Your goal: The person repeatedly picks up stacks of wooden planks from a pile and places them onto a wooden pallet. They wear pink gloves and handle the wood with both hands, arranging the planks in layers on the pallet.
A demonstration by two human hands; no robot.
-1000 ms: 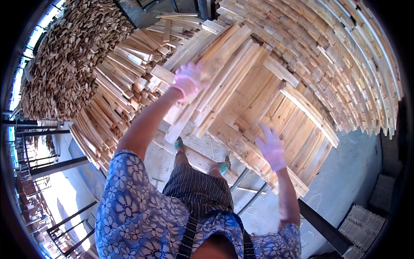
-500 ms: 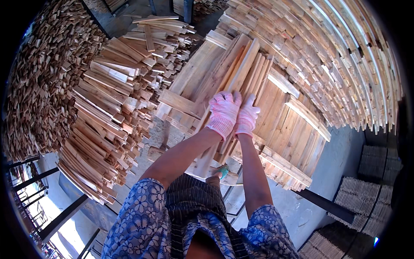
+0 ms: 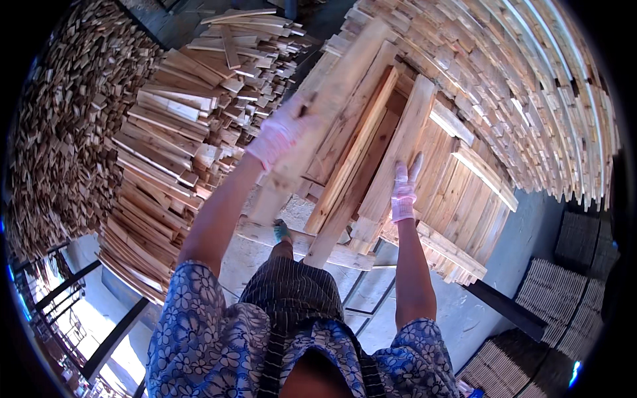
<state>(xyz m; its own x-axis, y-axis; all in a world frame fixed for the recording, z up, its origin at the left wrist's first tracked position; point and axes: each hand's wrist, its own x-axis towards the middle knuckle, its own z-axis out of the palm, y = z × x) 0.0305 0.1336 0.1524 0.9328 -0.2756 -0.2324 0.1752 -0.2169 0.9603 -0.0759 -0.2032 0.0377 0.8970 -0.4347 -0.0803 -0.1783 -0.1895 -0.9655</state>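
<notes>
Grasping, apparently, with the gloved left hand [image 3: 285, 136] at 11 o'clock, a long blurred board [image 3: 352, 60]; impossible to see the hidden fingers. Touching, with the right hand [image 3: 403, 192] near 3 o'clock, the edge of a wide board [image 3: 405, 136]; impossible to tell whether gripping or only pressing. To notice between both, toward 1 o'clock: a narrow board [image 3: 355, 149]. Could knock this one loose by swinging the blurred board too low; could also, from weak grip, drop its near end on the foot [image 3: 282, 232] at 8 o'clock.
</notes>
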